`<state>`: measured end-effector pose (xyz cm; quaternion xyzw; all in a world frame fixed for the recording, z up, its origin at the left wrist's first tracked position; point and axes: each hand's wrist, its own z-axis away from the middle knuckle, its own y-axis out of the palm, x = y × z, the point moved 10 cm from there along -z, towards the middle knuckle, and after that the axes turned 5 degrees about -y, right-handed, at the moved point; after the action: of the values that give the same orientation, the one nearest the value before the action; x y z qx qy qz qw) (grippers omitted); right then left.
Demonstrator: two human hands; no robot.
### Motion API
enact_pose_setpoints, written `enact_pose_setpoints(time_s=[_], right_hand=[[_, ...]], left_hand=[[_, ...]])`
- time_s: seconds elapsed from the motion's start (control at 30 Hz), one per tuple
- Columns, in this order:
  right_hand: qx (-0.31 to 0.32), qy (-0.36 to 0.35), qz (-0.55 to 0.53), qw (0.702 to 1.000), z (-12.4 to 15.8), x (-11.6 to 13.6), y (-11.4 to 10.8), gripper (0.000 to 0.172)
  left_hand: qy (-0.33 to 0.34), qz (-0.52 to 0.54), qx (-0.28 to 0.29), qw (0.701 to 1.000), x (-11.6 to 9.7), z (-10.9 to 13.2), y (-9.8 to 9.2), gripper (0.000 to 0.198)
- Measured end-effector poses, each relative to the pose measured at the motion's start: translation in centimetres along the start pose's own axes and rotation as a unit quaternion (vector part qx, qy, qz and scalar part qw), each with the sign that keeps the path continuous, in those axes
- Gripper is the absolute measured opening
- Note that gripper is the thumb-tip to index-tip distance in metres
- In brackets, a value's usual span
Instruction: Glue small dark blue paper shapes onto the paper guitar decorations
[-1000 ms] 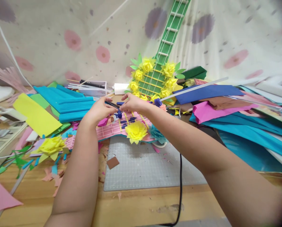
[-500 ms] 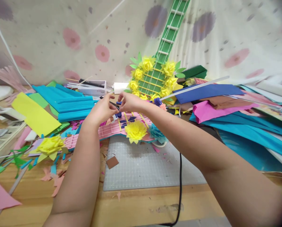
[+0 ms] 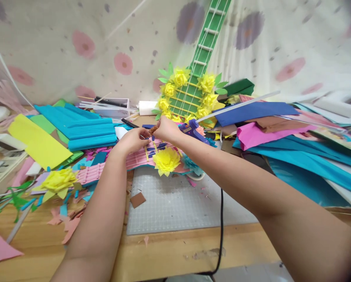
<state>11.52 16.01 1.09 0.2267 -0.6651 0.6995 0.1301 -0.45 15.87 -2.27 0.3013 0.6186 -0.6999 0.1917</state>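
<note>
Brown scrap [image 3: 153, 129] pinched over the pink paper guitar [image 3: 105, 169], head view.
My right hand [image 3: 167, 130] is closed on the scrap, thumb and fingers tight, just above the guitar's body on the table [image 3: 169, 254]. My left hand [image 3: 133, 141] is curled with its fingertips at the scrap's end; I can't tell whether it grips. A yellow paper flower [image 3: 166, 161] sits on the guitar below, and a blue glue gun [image 3: 194, 131] lies beside my right wrist.

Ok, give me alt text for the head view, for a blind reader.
Right hand pinches a small brown piece, left hand beside it, above a pink paper guitar with a yellow paper flower. A green paper guitar leans behind, among coloured paper sheets.
</note>
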Motion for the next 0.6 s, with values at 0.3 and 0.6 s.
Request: enact_pose_setpoints(time_s=[0.3,0.6], right_hand=[[0.015,0.039,-0.009,0.999,0.0,0.1,1.8,0.043],[0.008,0.025,-0.017,1.0,-0.1,0.3,2.6,0.046]], left_hand=[[-0.073,0.067,0.007,0.995,2.2,-0.4,0.1,0.007],[-0.089,0.1,0.014,0.991,2.2,-0.2,0.0,0.009]])
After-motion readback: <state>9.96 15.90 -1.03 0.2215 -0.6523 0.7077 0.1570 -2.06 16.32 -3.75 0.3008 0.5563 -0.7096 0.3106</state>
